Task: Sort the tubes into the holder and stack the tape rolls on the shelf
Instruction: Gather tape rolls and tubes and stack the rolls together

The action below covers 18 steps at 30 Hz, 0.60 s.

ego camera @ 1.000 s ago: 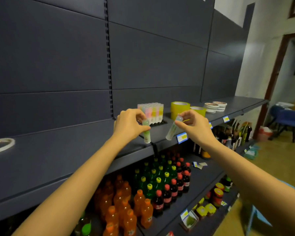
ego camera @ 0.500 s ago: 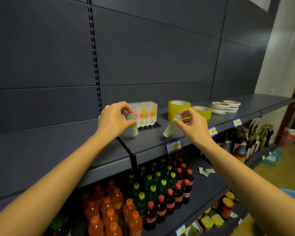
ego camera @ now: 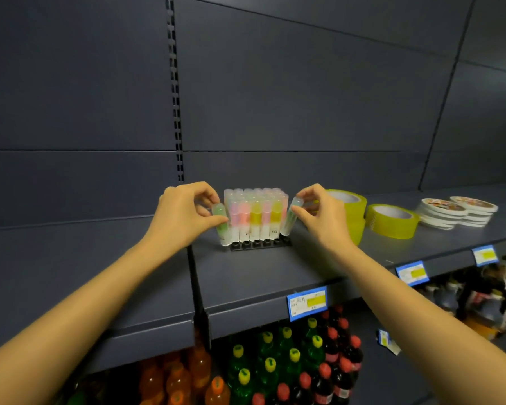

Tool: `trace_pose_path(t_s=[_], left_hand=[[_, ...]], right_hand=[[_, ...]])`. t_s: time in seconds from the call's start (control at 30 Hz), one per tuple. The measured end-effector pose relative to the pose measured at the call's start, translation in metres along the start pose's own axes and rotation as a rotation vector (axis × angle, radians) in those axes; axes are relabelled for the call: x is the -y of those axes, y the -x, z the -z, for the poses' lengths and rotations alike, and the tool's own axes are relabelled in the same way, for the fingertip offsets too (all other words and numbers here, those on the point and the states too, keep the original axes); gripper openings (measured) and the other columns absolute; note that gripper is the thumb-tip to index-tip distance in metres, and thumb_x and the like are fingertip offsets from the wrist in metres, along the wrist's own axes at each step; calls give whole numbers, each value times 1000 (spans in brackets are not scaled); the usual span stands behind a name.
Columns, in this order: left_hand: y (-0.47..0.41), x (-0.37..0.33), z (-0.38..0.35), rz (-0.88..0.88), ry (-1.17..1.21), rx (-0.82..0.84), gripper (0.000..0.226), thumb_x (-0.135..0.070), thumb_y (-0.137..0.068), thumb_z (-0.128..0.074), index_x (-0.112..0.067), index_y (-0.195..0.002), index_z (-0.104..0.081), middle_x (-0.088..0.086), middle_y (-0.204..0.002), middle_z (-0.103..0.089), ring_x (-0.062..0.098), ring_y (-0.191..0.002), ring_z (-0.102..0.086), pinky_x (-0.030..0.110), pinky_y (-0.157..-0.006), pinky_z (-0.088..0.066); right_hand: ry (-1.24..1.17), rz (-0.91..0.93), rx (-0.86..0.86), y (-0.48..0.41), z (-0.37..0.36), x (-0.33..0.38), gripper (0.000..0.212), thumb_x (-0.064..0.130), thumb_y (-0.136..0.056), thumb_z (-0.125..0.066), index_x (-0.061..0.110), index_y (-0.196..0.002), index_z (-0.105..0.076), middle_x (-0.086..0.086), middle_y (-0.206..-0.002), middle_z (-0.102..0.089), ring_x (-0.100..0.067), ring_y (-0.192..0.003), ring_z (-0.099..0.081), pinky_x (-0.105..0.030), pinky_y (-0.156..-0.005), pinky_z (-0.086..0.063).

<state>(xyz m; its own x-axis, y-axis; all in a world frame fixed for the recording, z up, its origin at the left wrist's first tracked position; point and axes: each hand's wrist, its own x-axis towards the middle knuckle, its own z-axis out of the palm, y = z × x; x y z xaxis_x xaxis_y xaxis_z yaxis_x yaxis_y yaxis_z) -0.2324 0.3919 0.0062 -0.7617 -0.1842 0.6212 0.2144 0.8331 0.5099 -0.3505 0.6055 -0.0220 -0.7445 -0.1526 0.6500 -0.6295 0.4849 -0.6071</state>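
Left hand point(ego camera: 184, 213) pinches a green tube point(ego camera: 220, 220) between thumb and fingertips, its lower end at the left end of the black holder point(ego camera: 260, 245). Right hand point(ego camera: 323, 217) pinches a clear tube point(ego camera: 290, 219) the same way, tilted, at the holder's right end. Cannot tell if either tube is seated. Holder stands on the grey shelf point(ego camera: 275, 276), carrying pink and yellow tubes point(ego camera: 256, 214). 2 stacked yellow tape rolls point(ego camera: 355, 207) sit behind the right hand, with 1 more roll point(ego camera: 392, 222) beside them.

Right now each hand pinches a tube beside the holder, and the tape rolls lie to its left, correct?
No: the head view shows the yellow tape rolls right of the holder. The left hand does pinch a green tube, the right hand a pale tube.
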Motion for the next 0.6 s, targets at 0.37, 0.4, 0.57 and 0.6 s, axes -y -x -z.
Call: trace_pose_path(t_s=[0.37,0.4,0.57,0.6], left_hand=[[-11,-12,-21,60,-27,-59,27,-17,-64,-85,-8,-81,-67,0,-71,-65,9,-57,-61,35,-81,-55],[-12,-15,-24,64,-28,-67,27,-18,-64,-85,-8,-82,-67,-2,-70,-64,9,-57,-61,34,-82,-54],[-13,-24,-38,102,-94,-84,27,-20,-65,-84,-9,-84,-68,-8,-69,-61,2,-58,-61,29,-83,-52],[-13,-26,-41,114,-112,-89,27,-20,-65,-84,-10,-84,-68,-9,-69,-61,2,-57,-61,27,-82,-52]], right_hand=[[272,159,178,-39,0,-18,28,48,-90,-52,25,-80,-66,6,-84,-50,-17,-79,-55,-27,-63,-37],[289,167,204,-42,3,-18,34,52,-90,-48,27,-74,-63,5,-83,-48,-18,-79,-53,-28,-63,-36],[318,207,376,-60,16,-16,48,65,-89,-29,34,-95,-64,8,-104,-43,-18,-93,-50,-34,-79,-42],[292,221,385,-64,18,-17,50,65,-89,-27,35,-108,-62,9,-110,-43,-18,-98,-51,-36,-83,-42]])
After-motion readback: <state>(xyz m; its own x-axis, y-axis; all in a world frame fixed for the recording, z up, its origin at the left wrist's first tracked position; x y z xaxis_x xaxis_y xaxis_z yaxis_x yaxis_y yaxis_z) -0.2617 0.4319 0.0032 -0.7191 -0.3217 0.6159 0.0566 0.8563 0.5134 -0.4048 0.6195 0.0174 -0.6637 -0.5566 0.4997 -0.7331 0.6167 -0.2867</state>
